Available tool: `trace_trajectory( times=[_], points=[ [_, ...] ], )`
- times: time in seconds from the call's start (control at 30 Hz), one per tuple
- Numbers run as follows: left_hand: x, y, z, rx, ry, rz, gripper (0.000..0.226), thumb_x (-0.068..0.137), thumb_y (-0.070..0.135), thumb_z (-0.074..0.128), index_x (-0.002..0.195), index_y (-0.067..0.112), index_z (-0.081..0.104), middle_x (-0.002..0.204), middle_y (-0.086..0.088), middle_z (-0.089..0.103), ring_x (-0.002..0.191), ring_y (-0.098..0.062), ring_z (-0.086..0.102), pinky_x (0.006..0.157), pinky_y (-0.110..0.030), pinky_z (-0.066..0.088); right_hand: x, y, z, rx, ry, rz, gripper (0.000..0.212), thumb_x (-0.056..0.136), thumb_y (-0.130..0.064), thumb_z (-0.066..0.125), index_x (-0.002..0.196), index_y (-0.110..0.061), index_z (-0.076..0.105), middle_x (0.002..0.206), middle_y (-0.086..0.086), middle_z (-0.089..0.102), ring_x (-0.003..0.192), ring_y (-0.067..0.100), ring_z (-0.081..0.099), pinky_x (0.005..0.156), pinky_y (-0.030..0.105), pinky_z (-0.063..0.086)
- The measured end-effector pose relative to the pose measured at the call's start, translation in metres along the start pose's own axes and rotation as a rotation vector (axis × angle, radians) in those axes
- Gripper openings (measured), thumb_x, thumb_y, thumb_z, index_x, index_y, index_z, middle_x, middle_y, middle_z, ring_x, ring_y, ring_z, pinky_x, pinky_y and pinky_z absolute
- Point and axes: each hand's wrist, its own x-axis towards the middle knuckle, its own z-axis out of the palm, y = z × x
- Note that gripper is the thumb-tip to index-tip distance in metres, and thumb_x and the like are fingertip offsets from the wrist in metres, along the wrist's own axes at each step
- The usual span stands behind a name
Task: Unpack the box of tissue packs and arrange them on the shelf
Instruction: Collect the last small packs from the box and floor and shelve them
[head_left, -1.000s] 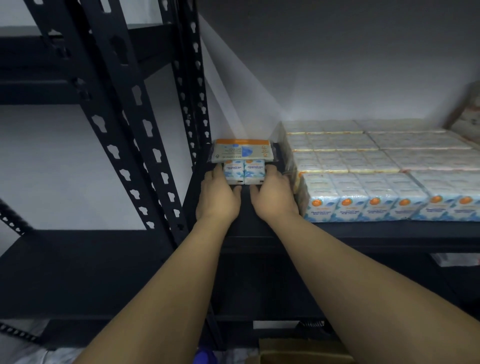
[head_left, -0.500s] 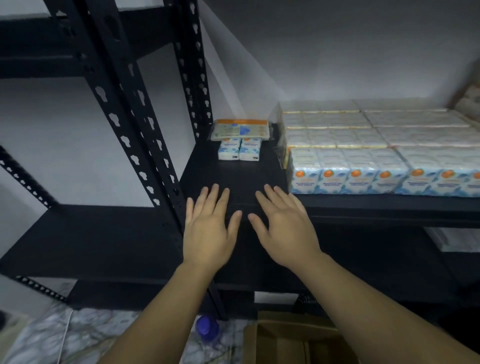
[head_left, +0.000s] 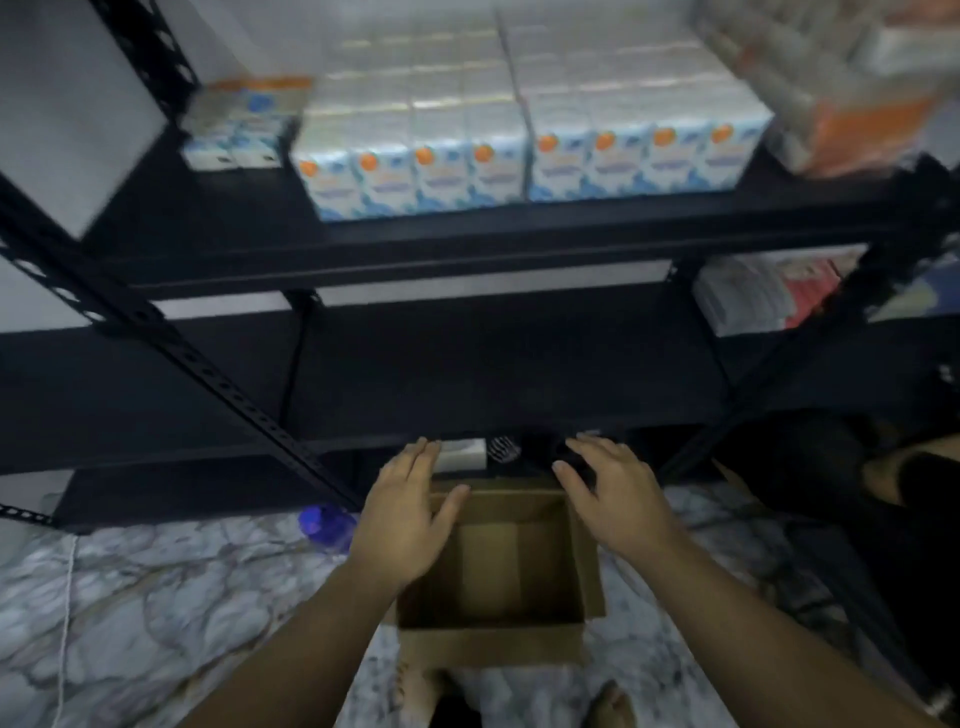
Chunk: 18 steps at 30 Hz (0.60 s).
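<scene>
Both hands have dropped from the shelf edge, where they lay half a second ago, to a place above the cardboard box (head_left: 498, 587) on the floor, and the view has tilted down with them. Left hand (head_left: 402, 512): fingers straight and close together, thumb spread to the side, holding nothing; it hangs over the box's left rim. Right hand (head_left: 610, 496): fingers relaxed and slightly bent, likewise holding nothing, over the box's right rim. The box stands open on the marbled floor (head_left: 156, 597), just in front of the black metal shelf (head_left: 467, 249); only brown inner walls and bottom flaps show inside it. Tissue packs (head_left: 519, 150), white and blue with orange dots, stand in a tight block on the upper shelf board. Two small packs (head_left: 231, 150) sit to the left of that block, with a flat pack (head_left: 244, 104) behind them, blurred. A blue bottle cap (head_left: 327, 525) lies on the floor left of the box. White and red packages (head_left: 769, 293) rest on the lower board at the right. Bare toes show at the bottom edge.
</scene>
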Motion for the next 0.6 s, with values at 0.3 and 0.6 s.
trace_trajectory(
  times=[0.3,0.6],
  points=[
    [-0.012,0.082,0.165,-0.03,-0.342,0.001,0.066,0.102,0.054,0.053,0.156,0.018,0.039,0.153,-0.002,0.046,0.143,-0.024,0.04,0.116,-0.036,0.036,-0.083,0.178,0.016,0.086,-0.104,0.396,0.042,0.102,-0.042,0.057,0.124,-0.009,0.072,0.118,0.012,0.072,0.108,0.03,0.066,0.089,0.036,0.053],
    [0.042,0.099,0.333,-0.087,-0.472,-0.049,0.055,0.1,0.049,0.061,0.142,0.016,0.049,0.14,-0.006,0.055,0.124,-0.027,0.056,0.094,-0.035,0.045,-0.081,0.301,0.102,0.139,-0.09,0.636,0.059,0.101,-0.053,0.056,0.148,-0.018,0.055,0.15,0.005,0.057,0.13,0.027,0.059,0.105,0.038,0.049]
  ],
)
